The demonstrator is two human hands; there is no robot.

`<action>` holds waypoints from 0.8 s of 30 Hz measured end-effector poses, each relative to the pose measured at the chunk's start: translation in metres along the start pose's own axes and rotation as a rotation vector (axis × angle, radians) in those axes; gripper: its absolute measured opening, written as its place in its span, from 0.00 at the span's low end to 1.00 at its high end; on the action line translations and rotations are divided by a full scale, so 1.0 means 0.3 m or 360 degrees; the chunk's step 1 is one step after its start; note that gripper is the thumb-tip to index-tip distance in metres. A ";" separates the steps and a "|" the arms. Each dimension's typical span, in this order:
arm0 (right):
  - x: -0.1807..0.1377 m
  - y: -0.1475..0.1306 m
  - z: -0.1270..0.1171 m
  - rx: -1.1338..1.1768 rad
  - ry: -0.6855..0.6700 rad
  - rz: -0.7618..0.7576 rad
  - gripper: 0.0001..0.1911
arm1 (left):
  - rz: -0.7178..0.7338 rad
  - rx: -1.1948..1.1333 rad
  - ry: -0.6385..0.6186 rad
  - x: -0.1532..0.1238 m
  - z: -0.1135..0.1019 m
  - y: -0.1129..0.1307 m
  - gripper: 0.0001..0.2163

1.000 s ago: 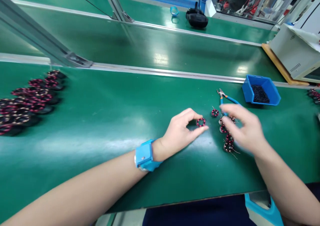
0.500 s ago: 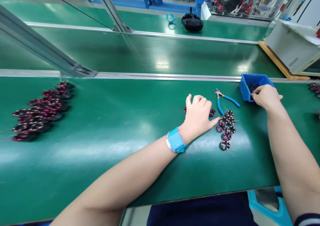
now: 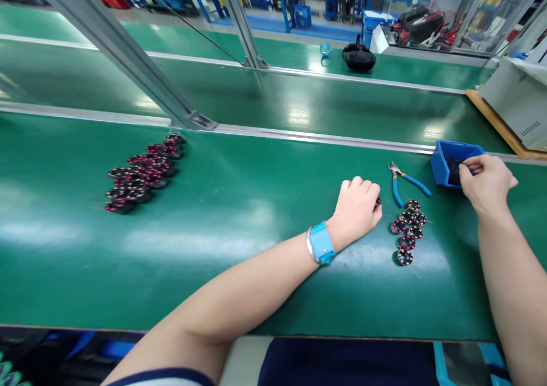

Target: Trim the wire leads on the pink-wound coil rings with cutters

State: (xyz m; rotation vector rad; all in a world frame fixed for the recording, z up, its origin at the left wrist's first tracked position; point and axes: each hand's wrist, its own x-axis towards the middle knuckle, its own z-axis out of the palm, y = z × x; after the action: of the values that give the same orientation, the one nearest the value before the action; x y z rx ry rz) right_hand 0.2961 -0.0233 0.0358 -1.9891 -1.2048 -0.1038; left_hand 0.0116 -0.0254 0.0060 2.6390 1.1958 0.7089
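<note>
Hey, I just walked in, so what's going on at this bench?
A person is working with both hands at a green bench. The left hand is curled over a red-and-black wound ring, mostly hidden by the fingers. The right hand has its fingertips at a blue bin of small dark pieces; I can't tell whether it holds one. Between the hands lie blue-handled pliers and a small cluster of rings. A bigger batch of rings lies off to the left.

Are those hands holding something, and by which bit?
The left hand seems to hold a red-and-black ring, its exact grip hidden. The right hand, at the blue bin: can't tell.
</note>
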 end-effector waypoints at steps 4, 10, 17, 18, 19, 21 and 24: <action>-0.156 -0.119 -0.047 0.0549 -0.0182 0.0024 0.05 | -0.0049 -0.0758 0.0311 -0.106 -0.037 -0.005 0.12; -0.436 -0.328 -0.006 0.1559 -0.1268 0.0460 0.13 | -0.0255 -0.1482 0.0264 -0.199 -0.068 0.011 0.11; -0.429 -0.327 0.028 0.1654 -0.1190 0.0716 0.14 | -0.0217 -0.1470 0.0260 -0.167 -0.049 0.001 0.11; -0.429 -0.327 0.028 0.1659 -0.1174 0.0737 0.14 | -0.0194 -0.1461 0.0261 -0.167 -0.050 -0.001 0.11; -0.430 -0.328 0.028 0.1662 -0.1161 0.0752 0.14 | -0.0170 -0.1451 0.0261 -0.168 -0.052 -0.002 0.11; -0.435 -0.331 0.028 0.1673 -0.1148 0.0759 0.12 | -0.0124 -0.1429 0.0257 -0.170 -0.056 -0.001 0.10; -0.442 -0.332 0.030 0.1697 -0.1162 0.0736 0.11 | -0.0070 -0.1389 0.0265 -0.169 -0.060 0.001 0.10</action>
State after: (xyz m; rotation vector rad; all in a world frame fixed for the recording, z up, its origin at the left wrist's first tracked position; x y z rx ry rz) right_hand 0.1436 -0.0885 0.0292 -1.2533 -0.8405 1.3102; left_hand -0.0256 -0.0644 0.0038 1.8452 0.7174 1.1347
